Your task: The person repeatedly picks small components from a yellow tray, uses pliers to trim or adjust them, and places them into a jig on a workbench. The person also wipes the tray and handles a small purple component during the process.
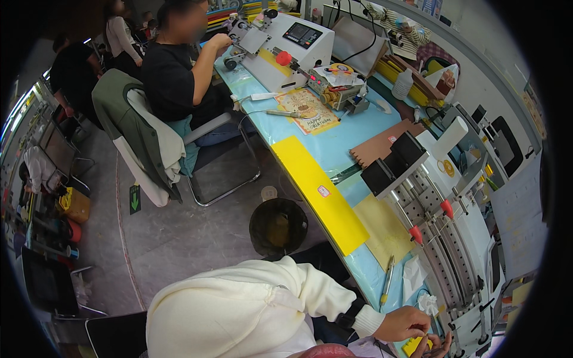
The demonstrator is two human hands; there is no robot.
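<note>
My left hand, at the end of a white sleeve with a dark watch, hangs over the bench near the lower right edge. Its thumb and fingers are drawn together; what they pinch, if anything, is too small to make out. Just below, a small yellow piece lies close to both hands. Only the fingers of my right hand show, bent beside the yellow piece; the frame's lower edge cuts off the rest. A pen-like tool and crumpled white tissue lie beyond the left hand.
A machine with rails and red knobs stands along the bench's right. Ahead lie a yellow board and a printed card. A co-worker sits at a white machine. A black bin stands on the floor.
</note>
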